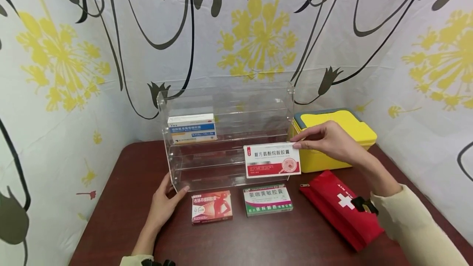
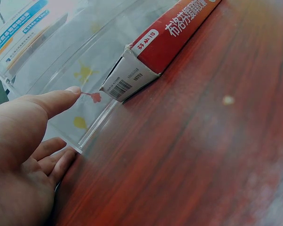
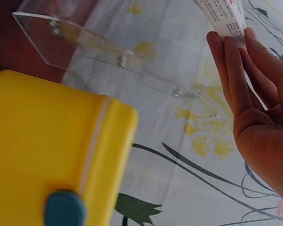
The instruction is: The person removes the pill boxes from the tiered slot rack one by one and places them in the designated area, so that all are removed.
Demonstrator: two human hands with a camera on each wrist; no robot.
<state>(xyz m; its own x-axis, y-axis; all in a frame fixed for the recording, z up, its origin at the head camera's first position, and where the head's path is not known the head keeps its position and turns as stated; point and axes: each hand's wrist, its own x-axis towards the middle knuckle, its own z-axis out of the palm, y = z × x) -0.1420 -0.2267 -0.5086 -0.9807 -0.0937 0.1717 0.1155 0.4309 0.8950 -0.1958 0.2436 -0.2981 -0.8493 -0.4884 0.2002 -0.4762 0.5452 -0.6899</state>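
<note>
A white and red medicine box (image 1: 272, 160) is pinched at its upper right end between the thumb and fingers of my right hand (image 1: 327, 141), held in front of the clear acrylic rack (image 1: 229, 128). The right wrist view shows the end of this box (image 3: 224, 19) in the fingertips. At the rack's lower left corner my left hand (image 1: 164, 200) rests, thumb in front and fingers along the side. A white and blue medicine box (image 1: 192, 128) stands at the left on an upper tier of the rack.
On the brown table (image 1: 236, 241) before the rack lie a red-orange medicine box (image 1: 212, 207) and a green and white one (image 1: 267, 200). A red first-aid pouch (image 1: 340, 208) lies to the right. Behind it stands a yellow case (image 1: 336, 126), close beside the rack.
</note>
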